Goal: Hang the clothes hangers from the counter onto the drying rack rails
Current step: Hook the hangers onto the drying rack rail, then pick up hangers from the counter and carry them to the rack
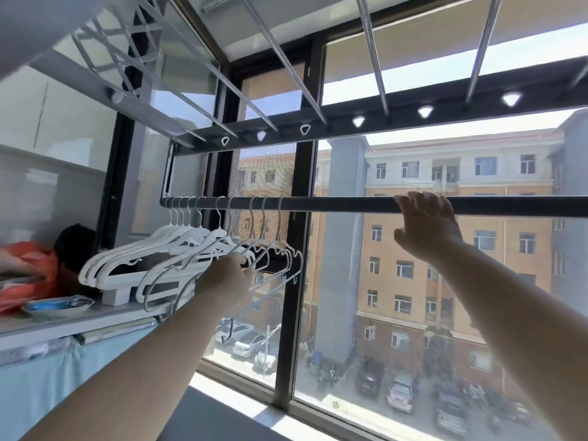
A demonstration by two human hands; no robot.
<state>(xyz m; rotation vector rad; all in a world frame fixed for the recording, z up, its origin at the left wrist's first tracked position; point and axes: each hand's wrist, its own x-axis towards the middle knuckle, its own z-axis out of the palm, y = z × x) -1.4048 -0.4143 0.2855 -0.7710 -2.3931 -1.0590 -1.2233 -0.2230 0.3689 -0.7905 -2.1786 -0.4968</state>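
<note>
Several white hangers (165,249) and a few metal clip hangers (273,268) hang by their hooks from the dark lower rail (334,203) of the drying rack, bunched at its left end. My left hand (227,276) reaches into the bunch, its fingers curled round the shoulders of the hangers on the right side. My right hand (424,226) is raised to the rail further right, with its fingers hooked over the top of the bar and the thumb spread below. The upper silver rails (286,68) run overhead with nothing on them.
A counter (63,323) at the left carries a blue-rimmed dish (59,305), an orange-red bag (28,272) and a dark object (74,243). A light blue cloth (47,377) hangs below it. The window (413,313) is straight ahead, with its sill low down.
</note>
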